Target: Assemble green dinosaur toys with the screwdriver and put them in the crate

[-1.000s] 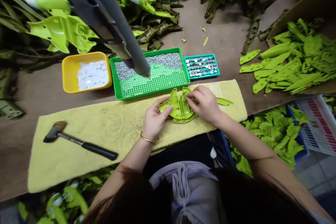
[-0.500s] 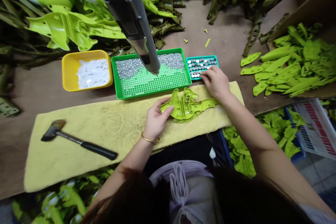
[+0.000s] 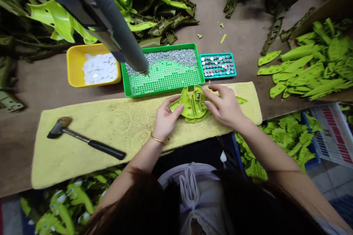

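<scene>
Moved: right hand [image 3: 224, 105] back from the teal rivet tray [image 3: 217, 65] onto the piece.
Fingers: open, spread and pressing, on both it and left hand [image 3: 167, 118].
Piece: glossy lime-green moulded plastic piece [image 3: 191, 104], ridged, lying on a fuzzy yellow cloth pad [image 3: 132, 117].

From my left hand [image 3: 167, 117] I can sweep left across the yellow felt pad [image 3: 110, 117] to the hammer [image 3: 82, 139], but the grey metal column [image 3: 116, 33] slanting in from upper left blocks my way over the green perforated tray [image 3: 162, 93].
</scene>
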Demonstrator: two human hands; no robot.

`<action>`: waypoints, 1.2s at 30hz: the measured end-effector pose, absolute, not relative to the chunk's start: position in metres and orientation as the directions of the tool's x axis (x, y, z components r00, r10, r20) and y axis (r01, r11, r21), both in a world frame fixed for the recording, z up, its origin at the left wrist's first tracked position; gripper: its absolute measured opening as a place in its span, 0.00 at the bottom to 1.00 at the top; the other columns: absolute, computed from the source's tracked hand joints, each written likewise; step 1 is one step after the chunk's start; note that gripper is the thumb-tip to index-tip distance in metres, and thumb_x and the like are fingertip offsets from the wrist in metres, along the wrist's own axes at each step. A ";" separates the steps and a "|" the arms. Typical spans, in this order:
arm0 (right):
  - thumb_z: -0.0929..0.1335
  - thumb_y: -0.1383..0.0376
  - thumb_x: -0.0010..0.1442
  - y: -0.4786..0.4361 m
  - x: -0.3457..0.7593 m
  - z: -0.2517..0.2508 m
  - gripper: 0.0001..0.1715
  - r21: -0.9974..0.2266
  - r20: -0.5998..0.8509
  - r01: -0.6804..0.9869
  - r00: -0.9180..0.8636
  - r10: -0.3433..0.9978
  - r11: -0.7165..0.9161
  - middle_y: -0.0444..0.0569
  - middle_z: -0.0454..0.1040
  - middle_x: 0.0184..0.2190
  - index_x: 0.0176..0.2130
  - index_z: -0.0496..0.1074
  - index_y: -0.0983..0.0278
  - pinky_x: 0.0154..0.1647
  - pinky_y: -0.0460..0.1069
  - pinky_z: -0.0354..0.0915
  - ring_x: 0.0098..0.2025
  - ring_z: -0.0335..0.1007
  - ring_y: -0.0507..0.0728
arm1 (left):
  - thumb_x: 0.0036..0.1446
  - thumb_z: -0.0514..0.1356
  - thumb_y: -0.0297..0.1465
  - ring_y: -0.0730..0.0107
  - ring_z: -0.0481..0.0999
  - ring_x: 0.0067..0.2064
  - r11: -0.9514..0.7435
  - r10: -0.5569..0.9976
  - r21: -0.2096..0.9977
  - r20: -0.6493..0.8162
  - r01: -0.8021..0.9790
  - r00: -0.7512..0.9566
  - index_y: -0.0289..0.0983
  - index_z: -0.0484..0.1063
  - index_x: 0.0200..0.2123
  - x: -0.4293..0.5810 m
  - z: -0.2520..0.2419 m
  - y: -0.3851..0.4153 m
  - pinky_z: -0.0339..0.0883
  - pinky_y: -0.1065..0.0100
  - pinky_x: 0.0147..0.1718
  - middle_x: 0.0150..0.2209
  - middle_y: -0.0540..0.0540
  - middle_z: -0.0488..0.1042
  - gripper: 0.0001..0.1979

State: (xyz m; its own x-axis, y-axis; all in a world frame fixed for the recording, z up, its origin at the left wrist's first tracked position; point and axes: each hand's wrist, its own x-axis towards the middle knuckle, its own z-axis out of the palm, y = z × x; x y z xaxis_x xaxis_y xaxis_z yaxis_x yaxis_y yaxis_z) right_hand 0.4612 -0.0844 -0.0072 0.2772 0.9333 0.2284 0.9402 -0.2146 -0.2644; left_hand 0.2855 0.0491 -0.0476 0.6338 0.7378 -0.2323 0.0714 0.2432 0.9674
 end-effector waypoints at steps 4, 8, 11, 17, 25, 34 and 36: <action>0.63 0.57 0.65 -0.103 0.466 -0.003 0.24 -0.419 0.126 0.869 0.344 0.931 -0.264 0.54 0.78 0.45 0.57 0.68 0.62 0.50 0.60 0.66 0.47 0.72 0.62 | 0.45 0.72 0.40 0.63 0.79 0.44 0.353 0.715 0.936 -0.278 0.012 0.641 0.38 0.66 0.48 0.281 -0.045 0.040 0.74 0.61 0.44 0.44 0.43 0.77 0.30; 0.64 0.61 0.65 -0.114 0.452 -0.003 0.13 -0.521 0.132 0.835 0.286 0.949 -0.179 0.52 0.79 0.41 0.44 0.75 0.62 0.47 0.55 0.70 0.44 0.74 0.58 | 0.43 0.73 0.39 0.66 0.78 0.48 0.378 0.734 0.923 -0.249 -0.075 0.632 0.40 0.62 0.45 0.280 -0.037 0.036 0.73 0.65 0.47 0.45 0.45 0.77 0.30; 0.64 0.62 0.65 -0.116 0.432 -0.004 0.13 -0.552 0.169 0.829 0.222 0.960 -0.095 0.53 0.79 0.40 0.44 0.76 0.64 0.46 0.52 0.71 0.43 0.74 0.56 | 0.48 0.70 0.41 0.65 0.78 0.46 0.280 0.754 0.959 -0.190 -0.046 0.629 0.38 0.65 0.44 0.296 -0.027 0.047 0.73 0.64 0.46 0.42 0.44 0.78 0.25; 0.64 0.63 0.65 -0.120 0.411 -0.005 0.12 -0.553 0.189 0.827 0.241 0.952 -0.100 0.53 0.79 0.38 0.45 0.74 0.63 0.42 0.53 0.71 0.40 0.75 0.57 | 0.59 0.61 0.38 0.59 0.74 0.52 -0.378 0.649 0.919 0.172 0.117 0.741 0.35 0.72 0.45 0.295 -0.001 0.065 0.67 0.57 0.55 0.49 0.40 0.75 0.15; 0.64 0.62 0.64 -0.106 0.412 -0.002 0.12 -0.355 0.162 0.932 -0.012 0.987 0.070 0.54 0.74 0.38 0.41 0.75 0.63 0.40 0.55 0.66 0.41 0.69 0.60 | 0.53 0.65 0.43 0.45 0.67 0.55 -0.742 0.541 0.542 0.137 0.394 0.830 0.31 0.64 0.56 0.212 -0.016 -0.021 0.63 0.45 0.55 0.52 0.31 0.68 0.33; 0.65 0.63 0.63 -0.095 0.410 -0.013 0.07 -0.418 0.293 0.904 0.044 0.955 0.087 0.52 0.74 0.36 0.40 0.72 0.61 0.36 0.56 0.72 0.37 0.73 0.60 | 0.59 0.60 0.36 0.54 0.70 0.56 -0.789 0.513 0.486 0.184 0.376 0.838 0.37 0.70 0.50 0.194 0.009 0.079 0.64 0.52 0.57 0.53 0.39 0.72 0.17; 0.66 0.64 0.62 -0.096 0.409 -0.016 0.08 -0.509 0.342 0.858 0.126 0.931 0.071 0.51 0.76 0.37 0.43 0.71 0.58 0.38 0.57 0.74 0.38 0.75 0.60 | 0.59 0.61 0.33 0.58 0.72 0.54 -0.623 0.770 0.496 0.252 0.605 0.586 0.36 0.72 0.44 0.172 0.016 0.145 0.63 0.54 0.58 0.49 0.41 0.75 0.11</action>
